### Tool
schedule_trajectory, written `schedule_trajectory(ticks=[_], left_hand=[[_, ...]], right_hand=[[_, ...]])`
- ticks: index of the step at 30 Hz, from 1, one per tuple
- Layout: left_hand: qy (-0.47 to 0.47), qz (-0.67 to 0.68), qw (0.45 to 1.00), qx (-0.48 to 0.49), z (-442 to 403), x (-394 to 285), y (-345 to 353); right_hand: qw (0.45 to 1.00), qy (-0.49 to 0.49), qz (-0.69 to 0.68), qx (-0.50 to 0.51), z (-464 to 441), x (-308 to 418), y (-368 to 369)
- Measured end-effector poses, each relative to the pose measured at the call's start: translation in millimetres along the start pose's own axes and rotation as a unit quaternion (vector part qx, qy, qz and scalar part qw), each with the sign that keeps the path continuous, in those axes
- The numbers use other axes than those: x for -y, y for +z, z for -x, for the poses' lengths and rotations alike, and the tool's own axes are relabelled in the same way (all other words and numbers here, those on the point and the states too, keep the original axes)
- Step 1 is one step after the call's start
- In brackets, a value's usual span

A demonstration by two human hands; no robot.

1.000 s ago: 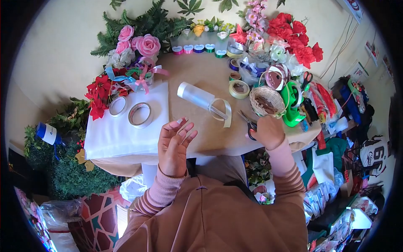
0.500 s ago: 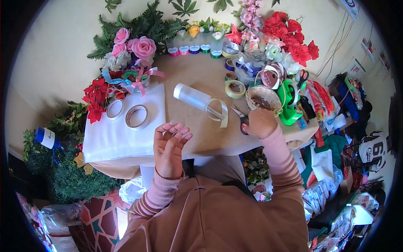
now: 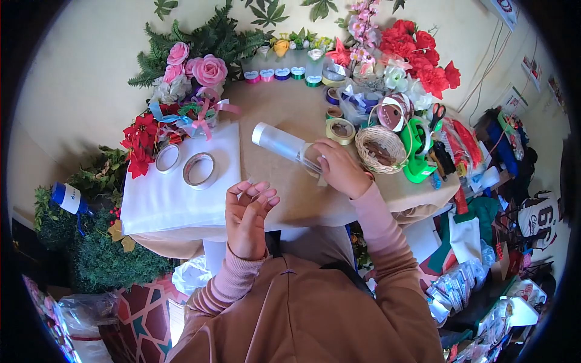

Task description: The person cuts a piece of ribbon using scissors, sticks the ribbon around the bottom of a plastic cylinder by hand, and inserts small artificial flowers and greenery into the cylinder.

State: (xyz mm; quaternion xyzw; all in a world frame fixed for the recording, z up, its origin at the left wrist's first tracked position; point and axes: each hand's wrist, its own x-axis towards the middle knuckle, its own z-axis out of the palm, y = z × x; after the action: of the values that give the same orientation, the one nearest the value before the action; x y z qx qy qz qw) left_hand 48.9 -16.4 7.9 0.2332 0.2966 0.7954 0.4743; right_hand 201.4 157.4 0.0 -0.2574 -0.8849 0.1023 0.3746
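My right hand point(image 3: 342, 169) is over the right end of a frosted clear cylinder point(image 3: 278, 141) lying on the brown table covering. Its curled fingers cover most of a pale ribbon loop point(image 3: 310, 151) at that end; what they grip is hidden. The scissors are not visible now. My left hand point(image 3: 247, 218) is raised palm up at the table's front edge, its fingers bent and apart. A tiny pale bit point(image 3: 250, 179) shows at one fingertip; I cannot tell what it is. Two tape rolls, one point(image 3: 198, 170) nearer my left hand, lie on a white sheet point(image 3: 175, 209).
A wicker basket point(image 3: 381, 149), a green tape dispenser point(image 3: 417, 172) and a masking tape roll point(image 3: 340, 131) stand at the right. Artificial flowers point(image 3: 207, 71) and ribbon-trimmed clear containers point(image 3: 281, 68) line the back. Plastic packets point(image 3: 454, 293) are piled below right.
My right hand has moved left from the scissors beside the basket to the ribbon loop and cylinder. The scissors have gone out of sight. My left hand has stayed almost still.
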Motion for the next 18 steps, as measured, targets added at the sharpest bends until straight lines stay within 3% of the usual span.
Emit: schedule_trajectory(ticks=[4,6,7,8,10,11,18], left_hand=[[0.021,-0.018,1.0,0.001,-1.9,3.6,-2.4],[0.03,-0.035,0.999,-0.003,-3.3,9.3,-0.5],[0.04,-0.053,0.998,-0.006,-4.3,12.7,0.7],[0.041,-0.053,0.998,-0.008,-5.5,16.6,0.7],[0.045,-0.062,0.997,0.011,-8.0,24.2,-1.0],[0.028,-0.058,0.998,0.019,-9.0,25.9,-2.3],[0.078,-0.105,0.99,0.046,-13.2,18.8,10.0]], right_hand=[[0.994,0.094,-0.017,-0.054,5.4,2.1,-15.7],[0.975,0.118,-0.058,-0.18,8.9,8.9,-26.6],[0.961,0.181,-0.143,-0.15,12.4,14.7,-32.0],[0.962,0.18,-0.143,-0.149,17.3,19.2,-35.3],[0.877,0.292,-0.38,-0.024,27.7,29.4,-40.1],[0.855,0.276,-0.439,-0.001,30.2,40.5,-42.4],[0.784,0.258,-0.537,0.175,47.3,84.1,-36.6]])
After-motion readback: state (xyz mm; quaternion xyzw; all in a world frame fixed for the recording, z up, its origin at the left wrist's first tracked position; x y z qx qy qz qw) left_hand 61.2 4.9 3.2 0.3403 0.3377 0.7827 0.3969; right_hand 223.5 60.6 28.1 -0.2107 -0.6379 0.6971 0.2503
